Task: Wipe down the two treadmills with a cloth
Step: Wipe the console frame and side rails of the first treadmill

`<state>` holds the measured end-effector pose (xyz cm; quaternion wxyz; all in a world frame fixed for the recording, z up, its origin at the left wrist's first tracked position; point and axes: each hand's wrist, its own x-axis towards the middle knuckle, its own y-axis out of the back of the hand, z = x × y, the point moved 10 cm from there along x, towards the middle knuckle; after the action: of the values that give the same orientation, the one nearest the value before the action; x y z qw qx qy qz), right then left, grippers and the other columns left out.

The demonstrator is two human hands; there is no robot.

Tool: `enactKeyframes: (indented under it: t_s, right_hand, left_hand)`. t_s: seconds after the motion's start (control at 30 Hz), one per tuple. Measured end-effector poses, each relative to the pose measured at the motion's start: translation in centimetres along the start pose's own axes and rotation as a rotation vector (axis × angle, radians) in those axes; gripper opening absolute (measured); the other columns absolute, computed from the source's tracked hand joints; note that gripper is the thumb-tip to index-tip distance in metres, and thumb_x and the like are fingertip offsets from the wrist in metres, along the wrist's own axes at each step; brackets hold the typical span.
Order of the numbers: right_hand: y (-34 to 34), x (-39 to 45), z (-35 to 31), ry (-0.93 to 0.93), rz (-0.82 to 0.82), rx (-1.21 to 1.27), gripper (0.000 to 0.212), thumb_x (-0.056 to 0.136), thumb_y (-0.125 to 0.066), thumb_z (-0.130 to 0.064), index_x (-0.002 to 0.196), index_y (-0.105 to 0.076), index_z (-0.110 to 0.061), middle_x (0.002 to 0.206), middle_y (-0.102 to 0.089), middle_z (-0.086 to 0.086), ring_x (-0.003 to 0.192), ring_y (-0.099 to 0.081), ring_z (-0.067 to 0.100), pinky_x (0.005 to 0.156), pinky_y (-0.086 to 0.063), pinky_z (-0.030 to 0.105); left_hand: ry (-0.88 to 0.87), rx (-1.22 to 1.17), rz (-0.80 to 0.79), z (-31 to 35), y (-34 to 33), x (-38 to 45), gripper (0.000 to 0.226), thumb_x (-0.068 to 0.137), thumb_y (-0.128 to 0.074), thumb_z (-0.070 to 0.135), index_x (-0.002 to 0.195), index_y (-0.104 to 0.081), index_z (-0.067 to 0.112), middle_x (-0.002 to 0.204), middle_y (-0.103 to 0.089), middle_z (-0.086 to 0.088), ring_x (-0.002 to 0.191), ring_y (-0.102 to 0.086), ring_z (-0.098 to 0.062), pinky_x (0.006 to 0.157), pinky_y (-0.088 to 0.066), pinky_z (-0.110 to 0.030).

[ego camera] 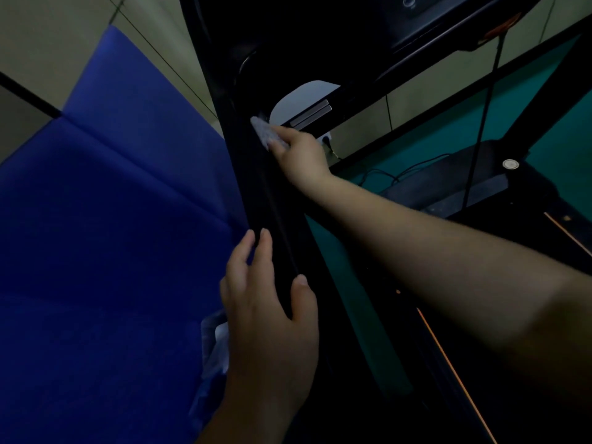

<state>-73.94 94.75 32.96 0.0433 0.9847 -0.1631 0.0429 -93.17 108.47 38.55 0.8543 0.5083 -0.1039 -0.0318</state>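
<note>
Both hands are on the treadmill's dark upright (272,200), the right hand (301,155) up high pinching a small grey cloth (263,131) against it, the left hand (269,309) lower with fingers spread around the post, blue mat (112,203) beside.

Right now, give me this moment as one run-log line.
step: wiping treadmill upright | right hand: presses cloth on black upright | left hand: steadies upright lower down, fingers straight | beside: blue mat
</note>
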Motion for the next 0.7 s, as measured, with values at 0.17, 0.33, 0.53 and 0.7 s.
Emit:
enactKeyframes:
  t_s: [0.17,0.33,0.53,0.7]
  right_hand:
    - [0.2,-1.7,1.9,-0.093,-0.045,-0.066,0.035,0.098,-0.047,-0.026,0.131,-0.057,-0.021,0.122,-0.065,0.0,0.109,-0.06,0.011,0.08,-0.039,0.013]
    - [0.9,-5.6,5.1,-0.155,-0.075,0.129,0.03,0.095,-0.055,-0.023,0.122,-0.065,-0.018,0.116,-0.068,-0.003,0.102,-0.06,0.004,0.081,-0.044,0.01]
    - [0.1,-0.7,1.6,0.011,-0.081,0.002,0.034,0.097,-0.053,-0.02,0.129,-0.059,-0.014,0.124,-0.064,0.001,0.104,-0.054,0.001,0.083,-0.038,0.005]
    - [-0.1,-0.6,2.7,-0.012,-0.099,-0.007,0.034,0.097,-0.052,-0.024,0.129,-0.06,-0.018,0.123,-0.065,-0.001,0.108,-0.059,0.007,0.087,-0.044,0.012]
  left_hand:
    - [0.011,-0.07,-0.011,-0.1,-0.1,-0.1,0.066,0.085,-0.035,0.048,0.149,-0.022,0.04,0.149,-0.01,0.032,0.131,-0.008,0.016,0.089,-0.014,0.0]
    - [0.007,-0.089,-0.018,0.0,-0.3,-0.1,0.069,0.083,-0.034,0.048,0.149,-0.022,0.038,0.148,-0.008,0.034,0.125,-0.004,0.024,0.087,-0.015,0.001]
    - [0.007,-0.06,-0.014,0.2,-0.2,0.0,0.07,0.082,-0.032,0.049,0.15,-0.022,0.036,0.148,-0.009,0.033,0.124,-0.005,0.02,0.087,-0.013,0.0]
    - [-0.008,-0.042,0.001,0.2,0.0,-0.2,0.065,0.087,-0.033,0.047,0.15,-0.024,0.035,0.15,-0.01,0.029,0.127,-0.006,0.017,0.086,-0.013,0.003]
